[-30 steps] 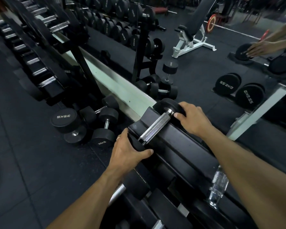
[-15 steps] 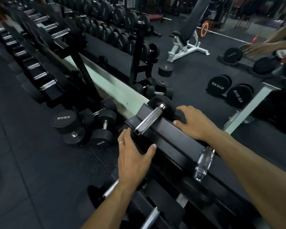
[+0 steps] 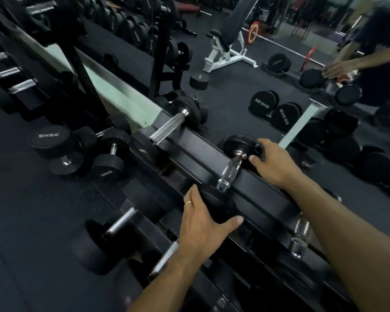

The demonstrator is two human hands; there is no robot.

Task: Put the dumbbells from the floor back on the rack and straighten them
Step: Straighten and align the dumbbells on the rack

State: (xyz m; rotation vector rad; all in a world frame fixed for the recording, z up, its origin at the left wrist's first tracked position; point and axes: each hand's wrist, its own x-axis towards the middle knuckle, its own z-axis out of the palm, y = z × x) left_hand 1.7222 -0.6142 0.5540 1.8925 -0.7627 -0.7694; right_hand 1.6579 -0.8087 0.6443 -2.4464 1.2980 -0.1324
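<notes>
Head view: a dumbbell (image 3: 232,163) is seen lying across the top rail of the rack (image 3: 266,194), its far head against the mirror side and its near head at the front edge. The right hand (image 3: 275,164) is laid on the far head, fingers curled over its rim and the thumb pointing toward the handle. The left hand (image 3: 204,218) is spread over the near head, thumb stretched along the rail and fingers only lightly bent; whether it is gripped or merely pressed cannot be told, since the head is hidden under the palm. A second racked dumbbell (image 3: 169,127) is set a little farther along the same rail, its knurled steel handle crossing the rail. More dumbbells are left on the floor beside the rack, among them one marked 35KG (image 3: 49,138) and a smaller pair (image 3: 108,154) next to it.

The dumbbell is judged heavy, rigid and unbreakable, with rubber-coated heads that should give good friction and a rough handle that should resist slipping. For squaring on the rail, pressure on both heads is judged sufficient. For the floor pieces, hold is best taken around the centre of the handle, so the weight is balanced and fingers are kept from between head and rail.
</notes>
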